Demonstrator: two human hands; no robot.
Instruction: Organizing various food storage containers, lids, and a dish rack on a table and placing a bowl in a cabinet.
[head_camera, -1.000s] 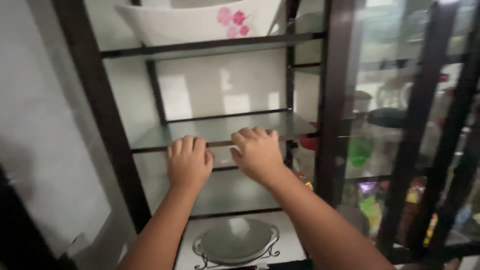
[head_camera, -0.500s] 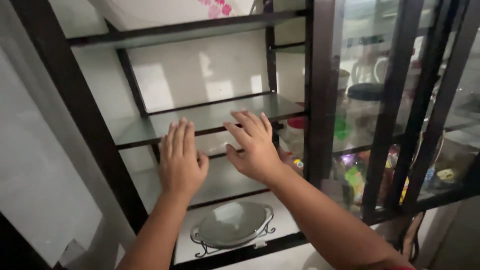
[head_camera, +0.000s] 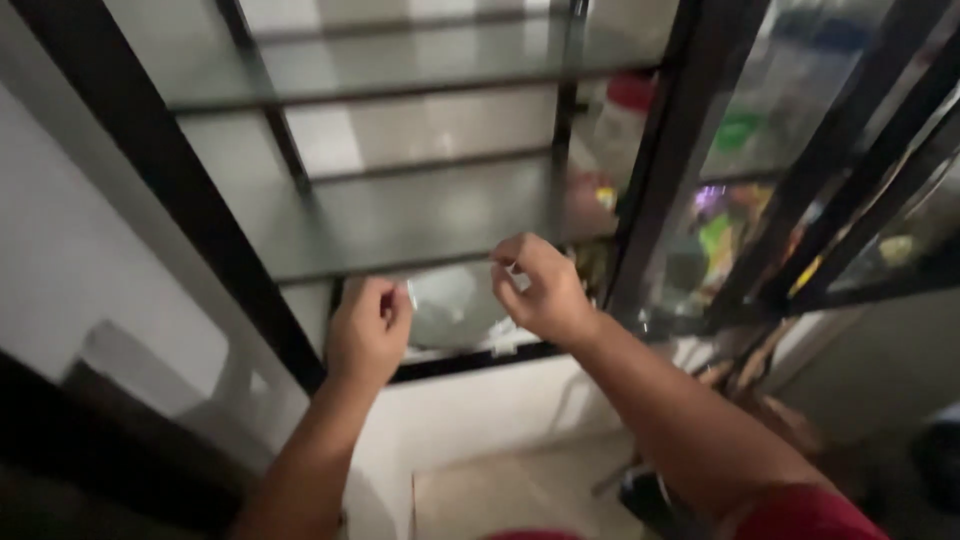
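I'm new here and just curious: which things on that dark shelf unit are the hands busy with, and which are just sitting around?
In hand:
- left hand and right hand, both curled at the sides of the glass bowl; actual grip is unclear
- bottom shelf the bowl sits on

Just sitting there:
- glass shelf above the bowl
- red-capped jar
- blurred colourful items behind the glass to the right
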